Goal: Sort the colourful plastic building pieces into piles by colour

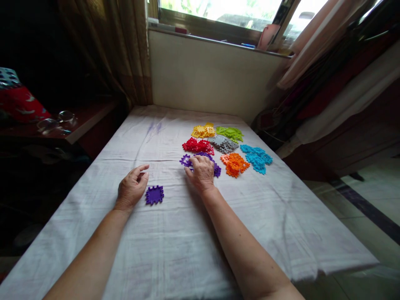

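My right hand (202, 171) reaches over a pile of purple interlocking plastic tiles (216, 168), its fingers bent downward. Between its thumb and forefinger a bit of purple tile shows; the other fingertips are hidden behind the hand. One purple tile with a window-like grid (185, 160) pokes out left of the fingers. My left hand (133, 186) rests on its side on the cloth, fingers loosely stretched out, holding nothing. Just right of it a single square purple tile (155, 194) with notched edges lies flat, apart from the hand.
Beyond and beside the purple pile are heaps of red (197, 145), yellow (203, 131), green (230, 133), grey (223, 143), orange (235, 165) and blue tiles (256, 158). A pale cloth (175, 254) covers the table. Glasses (50, 125) lie on a side desk at left.
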The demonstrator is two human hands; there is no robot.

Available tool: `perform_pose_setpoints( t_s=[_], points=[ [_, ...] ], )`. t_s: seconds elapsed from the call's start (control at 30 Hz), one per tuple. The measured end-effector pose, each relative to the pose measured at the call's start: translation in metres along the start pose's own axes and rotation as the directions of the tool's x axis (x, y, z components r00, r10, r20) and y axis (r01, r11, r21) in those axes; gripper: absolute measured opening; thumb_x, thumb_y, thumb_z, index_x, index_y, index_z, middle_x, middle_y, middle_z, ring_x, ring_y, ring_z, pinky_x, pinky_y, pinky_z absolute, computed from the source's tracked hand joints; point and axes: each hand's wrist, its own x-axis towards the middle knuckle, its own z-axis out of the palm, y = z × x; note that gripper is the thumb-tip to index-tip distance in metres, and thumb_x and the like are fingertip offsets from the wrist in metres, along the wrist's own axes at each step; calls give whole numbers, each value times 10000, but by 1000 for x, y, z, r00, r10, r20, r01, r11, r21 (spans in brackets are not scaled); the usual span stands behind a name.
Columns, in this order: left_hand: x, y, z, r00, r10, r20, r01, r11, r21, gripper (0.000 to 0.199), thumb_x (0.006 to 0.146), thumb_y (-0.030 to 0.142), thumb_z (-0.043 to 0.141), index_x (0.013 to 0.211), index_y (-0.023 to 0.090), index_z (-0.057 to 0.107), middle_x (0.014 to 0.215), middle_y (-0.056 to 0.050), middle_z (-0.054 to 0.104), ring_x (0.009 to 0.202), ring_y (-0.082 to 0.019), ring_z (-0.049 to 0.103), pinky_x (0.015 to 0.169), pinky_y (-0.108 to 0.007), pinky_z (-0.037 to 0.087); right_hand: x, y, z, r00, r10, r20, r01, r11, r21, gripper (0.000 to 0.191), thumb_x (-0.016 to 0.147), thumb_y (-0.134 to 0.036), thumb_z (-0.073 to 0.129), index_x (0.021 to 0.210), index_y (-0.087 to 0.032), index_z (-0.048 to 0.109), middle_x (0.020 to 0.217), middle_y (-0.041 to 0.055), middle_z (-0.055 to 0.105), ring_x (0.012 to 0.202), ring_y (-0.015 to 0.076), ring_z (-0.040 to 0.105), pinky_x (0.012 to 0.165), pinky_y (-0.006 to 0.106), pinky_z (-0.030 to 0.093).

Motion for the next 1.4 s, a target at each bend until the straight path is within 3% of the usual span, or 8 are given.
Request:
perform_pose_setpoints(
  t_s=[0.33,0.47,0.6,0.73,0.87,1.0,1.17,1.4],
  points=[
    [0,0,-1,1000,-22,6,22,1000,12,417,803,387,519,1144,225,697,1004,-34,760,868,-187,713,834,-289,548,-15,11,-4,996,22,-85,-19,999,45,248,891,-359,630,1087,-228,705,1298,107,617,1221,306,465,998,457,329],
    [1,0,-1,1000,-28,6,28,1000,10,407,804,380,523,1136,223,699,1019,-36,759,879,-189,714,847,-291,547,-28,-16,-2,978,-207,38,195,960,201,233,908,-381,625,1070,-234,705,1189,71,681,1140,241,536,983,395,378],
    [0,1,-1,1000,-25,10,25,1000,2,395,815,374,517,1136,230,695,1061,-31,756,877,-180,715,853,-283,548,-40,-43,7,869,-471,149,410,856,316,477,802,-507,739,1192,-247,654,1280,64,648,1177,244,529,978,394,406],
    [0,0,-1,1000,-25,11,25,1000,-3,402,811,378,517,1141,230,692,1060,-30,757,871,-179,715,845,-281,549,-44,-53,13,831,-515,211,442,841,313,443,827,-489,717,1193,-247,651,1232,48,677,1123,234,562,944,387,414],
    [0,1,-1,1000,-25,13,25,1000,-11,400,807,382,520,1134,231,694,1056,-28,759,875,-178,715,840,-279,547,-38,-40,9,890,-435,138,396,887,236,385,871,-494,668,1165,-245,668,1194,60,690,1104,231,569,948,374,391],
    [0,1,-2,999,-36,16,36,999,-11,389,808,382,524,1125,236,697,1034,-21,763,880,-181,717,827,-276,550,-22,-6,-1,986,-151,-67,158,982,105,351,918,-473,609,1163,-231,676,1214,83,677,1138,243,548,968,370,352],
    [0,2,-2,999,-35,6,35,999,-10,375,807,375,524,1112,247,701,1045,-17,763,892,-180,719,822,-269,553,-10,36,-3,981,98,-166,-97,995,12,322,918,-472,601,1085,-216,700,1190,102,676,1096,273,540,939,401,335],
    [1,1,-3,999,-49,12,49,999,2,389,798,399,528,1113,246,698,1003,-17,766,843,-181,720,801,-270,558,-13,46,1,956,164,-242,-154,986,60,317,921,-451,588,1112,-226,701,1251,97,647,1147,280,510,955,414,333]
  ],
)
